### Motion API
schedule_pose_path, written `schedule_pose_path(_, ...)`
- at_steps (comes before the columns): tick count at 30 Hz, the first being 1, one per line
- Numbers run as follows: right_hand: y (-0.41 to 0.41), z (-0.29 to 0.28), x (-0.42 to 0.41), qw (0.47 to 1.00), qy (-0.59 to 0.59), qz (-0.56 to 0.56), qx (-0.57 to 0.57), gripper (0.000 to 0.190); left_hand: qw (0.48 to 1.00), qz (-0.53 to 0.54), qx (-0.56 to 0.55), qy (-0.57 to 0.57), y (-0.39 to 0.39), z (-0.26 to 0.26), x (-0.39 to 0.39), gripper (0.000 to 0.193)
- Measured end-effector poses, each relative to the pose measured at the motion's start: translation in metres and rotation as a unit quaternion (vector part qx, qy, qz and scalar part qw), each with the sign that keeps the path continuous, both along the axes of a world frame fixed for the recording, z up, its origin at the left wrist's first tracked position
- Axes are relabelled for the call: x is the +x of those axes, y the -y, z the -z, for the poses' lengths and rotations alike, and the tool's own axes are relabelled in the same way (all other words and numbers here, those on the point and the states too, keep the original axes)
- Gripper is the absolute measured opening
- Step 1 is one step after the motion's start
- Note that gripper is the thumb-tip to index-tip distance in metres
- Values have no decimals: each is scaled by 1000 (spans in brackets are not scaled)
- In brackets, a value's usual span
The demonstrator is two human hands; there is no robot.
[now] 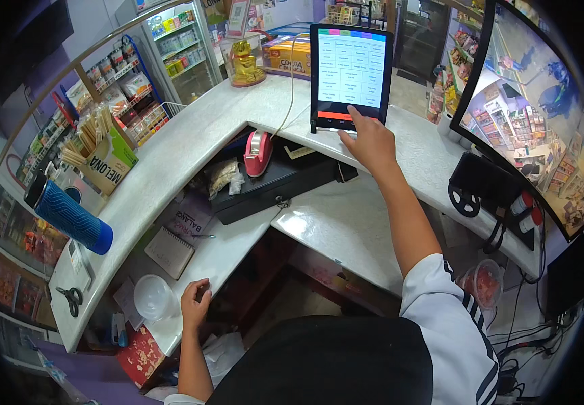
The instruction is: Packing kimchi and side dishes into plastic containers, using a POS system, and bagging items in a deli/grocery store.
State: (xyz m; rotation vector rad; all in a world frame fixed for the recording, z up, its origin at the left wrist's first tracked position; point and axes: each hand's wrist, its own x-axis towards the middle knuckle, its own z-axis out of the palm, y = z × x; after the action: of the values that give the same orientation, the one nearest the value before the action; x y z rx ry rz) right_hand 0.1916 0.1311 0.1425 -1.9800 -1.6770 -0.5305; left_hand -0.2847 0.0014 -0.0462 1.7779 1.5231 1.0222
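A tablet [351, 76] stands upright on the white counter, its lit screen showing a grid of text buttons. My right hand [369, 142] reaches up to it, the index fingertip at the lower part of the screen and the thumb by its bottom edge; it holds nothing. Loosely curled and holding nothing, my left hand [196, 302] is at the front edge of the lower desk [211, 263]. Close to it are a translucent white plastic bowl [154, 297] and an open spiral notebook [169, 252] with handwriting. A pen [204, 236] lies beyond the notebook.
A black cash drawer [271, 190] bears a pink tape dispenser [258, 153]. On the curved upper counter [180, 152] stand a blue tumbler [71, 215], scissors [71, 300], a box of chopsticks [107, 162] and a golden figurine [243, 63]. A large monitor [535, 111] rises at right.
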Motion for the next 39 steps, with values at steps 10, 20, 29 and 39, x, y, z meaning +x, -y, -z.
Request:
schedule_pose_path(10, -9, -17, -4, 999, 9, 24, -43, 62, 1000, 9, 19, 7, -1, 7, -4, 28)
schedule_pose_path(20, -7, -5, -5, 999, 19, -12, 34, 55, 1000, 3, 13, -1, -1, -1, 1, 28)
schedule_pose_path(29, -1, 12, -7, 1000, 14, -19, 16, 48, 1000, 5, 9, 22, 0, 7, -3, 28)
schedule_pose_path(39, 10, 15, -15, 999, 13, -39, 13, 47, 1000, 5, 18, 7, 0, 2, -1, 27)
